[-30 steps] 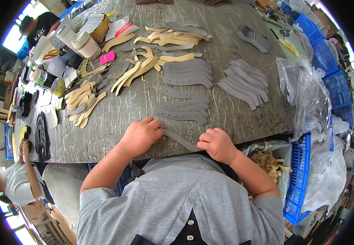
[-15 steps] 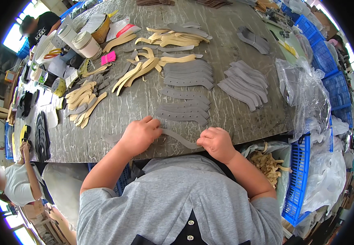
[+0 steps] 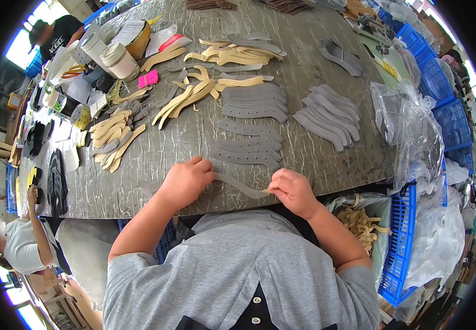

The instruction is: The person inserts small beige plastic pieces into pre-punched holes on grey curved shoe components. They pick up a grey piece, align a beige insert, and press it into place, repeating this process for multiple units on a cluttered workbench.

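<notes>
left hand [image 3: 186,180] and right hand [image 3: 292,190] each pinch one end of curved grey strip [image 3: 242,187], held at near edge of grey worktop [image 3: 315,49]. strip spans gap between hands, just above worktop edge. row of perforated grey pieces [image 3: 249,146] lies just beyond. tan cut pieces [image 3: 194,93] further back. clear plastic bag [image 3: 408,132] at right.

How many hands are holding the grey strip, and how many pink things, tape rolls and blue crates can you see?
Hands on the grey strip: 2, the left hand and the right hand
Pink things: 1, a small pink piece
Tape rolls: 2
Blue crates at the right: 3
Total: 8
</notes>
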Tool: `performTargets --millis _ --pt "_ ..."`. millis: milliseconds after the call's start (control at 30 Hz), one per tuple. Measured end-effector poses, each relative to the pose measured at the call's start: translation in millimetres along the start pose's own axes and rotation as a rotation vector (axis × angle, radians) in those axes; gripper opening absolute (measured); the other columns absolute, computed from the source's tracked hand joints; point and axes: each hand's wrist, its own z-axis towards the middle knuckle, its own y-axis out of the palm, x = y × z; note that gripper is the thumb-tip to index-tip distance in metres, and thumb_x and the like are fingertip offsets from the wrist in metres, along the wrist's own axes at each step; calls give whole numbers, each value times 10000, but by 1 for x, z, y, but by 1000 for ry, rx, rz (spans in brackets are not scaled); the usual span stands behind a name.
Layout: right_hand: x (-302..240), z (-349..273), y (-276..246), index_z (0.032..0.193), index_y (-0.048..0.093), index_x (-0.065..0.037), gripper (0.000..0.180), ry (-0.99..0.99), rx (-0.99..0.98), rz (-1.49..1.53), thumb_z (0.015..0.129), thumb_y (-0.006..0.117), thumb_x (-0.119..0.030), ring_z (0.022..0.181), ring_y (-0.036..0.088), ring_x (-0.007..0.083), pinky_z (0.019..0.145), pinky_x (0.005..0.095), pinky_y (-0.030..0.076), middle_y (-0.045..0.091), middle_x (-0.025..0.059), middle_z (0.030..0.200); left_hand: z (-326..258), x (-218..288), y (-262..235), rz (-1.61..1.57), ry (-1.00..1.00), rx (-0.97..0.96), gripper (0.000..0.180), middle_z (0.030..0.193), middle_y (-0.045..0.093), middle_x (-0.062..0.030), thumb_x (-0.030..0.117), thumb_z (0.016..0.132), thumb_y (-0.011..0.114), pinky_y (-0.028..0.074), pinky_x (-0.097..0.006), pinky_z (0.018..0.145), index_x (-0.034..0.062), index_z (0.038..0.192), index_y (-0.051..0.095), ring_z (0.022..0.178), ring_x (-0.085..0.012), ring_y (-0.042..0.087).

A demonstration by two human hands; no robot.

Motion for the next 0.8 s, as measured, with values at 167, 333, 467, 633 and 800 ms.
performTargets --millis 167,333,467,633,800 --pt "1 3 7 832 636 -116 103 -127 -69 -159 757 707 -105 715 602 221 611 348 465 591 9 833 0 0 -1 5 2 -33 106 924 568 -17 121 765 601 542 -346 659 132 857 651 902 -219 588" --pt "0 8 9 819 615 -107 90 -161 -166 -285 767 687 -94 734 591 226 611 356 462 576 11 843 0 -3 0 3 -10 -27 92 921 572 -19 123 763 597 542 -351 660 127 843 643 897 -224 593" --pt "4 3 4 810 580 -73 101 21 -61 -66 792 680 -79 775 594 252 642 381 480 578 42 874 -1 -2 0 -7 -18 -1 137 914 608 -16 98 734 619 537 -362 640 123 858 671 870 -233 615" --pt "0 7 -4 822 594 -47 117 88 26 92 790 703 -76 769 606 269 669 368 497 596 51 877 -1 -2 1 -29 -31 4 134 920 609 -17 90 748 621 535 -366 641 121 867 674 877 -232 613" --pt "0 9 7 784 616 -92 78 -108 -93 -134 787 691 -113 761 604 215 649 362 482 609 6 850 -1 -2 2 -39 -28 1 129 922 610 -17 88 752 623 534 -370 642 122 867 671 873 -235 613"
